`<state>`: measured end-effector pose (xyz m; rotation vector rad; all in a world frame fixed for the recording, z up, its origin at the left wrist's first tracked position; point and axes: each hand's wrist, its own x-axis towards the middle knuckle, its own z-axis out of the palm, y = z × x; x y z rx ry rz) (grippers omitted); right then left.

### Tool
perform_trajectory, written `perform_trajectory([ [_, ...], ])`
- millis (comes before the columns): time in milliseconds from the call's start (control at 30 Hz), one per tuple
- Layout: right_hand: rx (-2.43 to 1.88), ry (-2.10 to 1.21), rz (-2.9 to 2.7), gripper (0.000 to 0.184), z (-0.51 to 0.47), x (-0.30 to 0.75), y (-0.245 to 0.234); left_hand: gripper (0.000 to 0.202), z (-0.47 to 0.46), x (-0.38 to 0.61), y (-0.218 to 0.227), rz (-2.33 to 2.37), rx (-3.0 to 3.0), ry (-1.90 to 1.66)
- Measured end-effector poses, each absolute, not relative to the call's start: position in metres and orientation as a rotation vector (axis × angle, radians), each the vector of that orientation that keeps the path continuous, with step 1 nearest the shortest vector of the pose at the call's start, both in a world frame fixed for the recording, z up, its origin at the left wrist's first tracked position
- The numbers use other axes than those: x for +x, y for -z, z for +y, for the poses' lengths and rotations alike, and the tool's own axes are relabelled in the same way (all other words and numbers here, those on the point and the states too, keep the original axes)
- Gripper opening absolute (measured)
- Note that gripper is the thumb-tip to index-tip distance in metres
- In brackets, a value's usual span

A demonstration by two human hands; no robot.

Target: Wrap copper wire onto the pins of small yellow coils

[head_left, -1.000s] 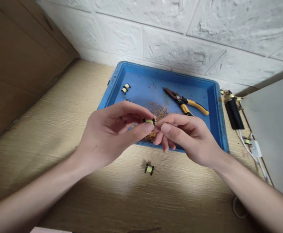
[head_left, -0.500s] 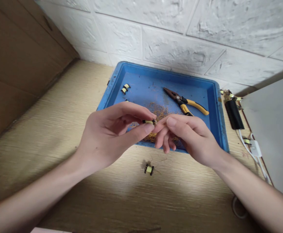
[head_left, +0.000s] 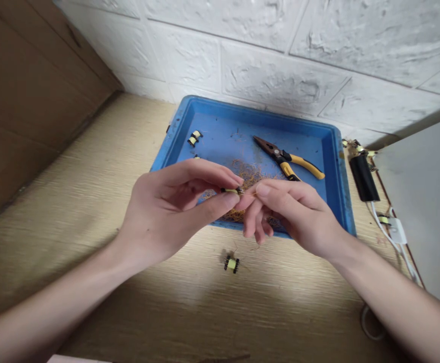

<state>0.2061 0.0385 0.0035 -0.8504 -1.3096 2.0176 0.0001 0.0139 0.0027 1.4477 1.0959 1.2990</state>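
Sm. yellow/blk coil (head_left: 230, 191) mid-view, pinched in L hand (head_left: 163, 217), fingers nearly closed. R hand (head_left: 299, 214) thumb & index pinch its fine wire (head_left: 247, 194) @ 3 o'clock. Pliers (head_left: 280, 156) @ 2, in blue tray (head_left: 257, 112); 2nd coil (head_left: 232, 264) @ 6, on tabletop (head_left: 189, 312). Hands part-block wire scraps (head_left: 248, 171) in tray.

Coil (head_left: 231, 190) and fine wire (head_left: 250, 193) in hands (head_left: 163, 212)

From afar I saw a yellow-green-and-black coil (head_left: 230, 191) and an orange strand (head_left: 250, 194) at centre, yellow-and-black plier handles (head_left: 306, 167) right of centre, a blue tray (head_left: 223, 132) mid-frame, a white brick-patterned wall (head_left: 257, 30) up top.
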Motion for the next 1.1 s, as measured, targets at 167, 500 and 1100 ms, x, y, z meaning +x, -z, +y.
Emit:
perform_trajectory([
  [167, -0.839, -2.052, -1.308, 0.026, 0.0401, 0.2065, -0.0025, 0.026, 0.0130, 0.0005, -0.0027, 1.096, 1.478, -1.296],
  [500, -0.870, -1.798, -1.464, 0.025, 0.0384, 0.2019, -0.0068, 0.018, 0.0133, 0.0021, -0.0042, 1.184, 1.452, -1.270],
  [1100, -0.865, -1.718, -1.549, 0.032, 0.0324, 0.2055, -0.0036, 0.013, 0.0157, -0.0040, -0.0082, 1.142, 1.354, -1.184],
])
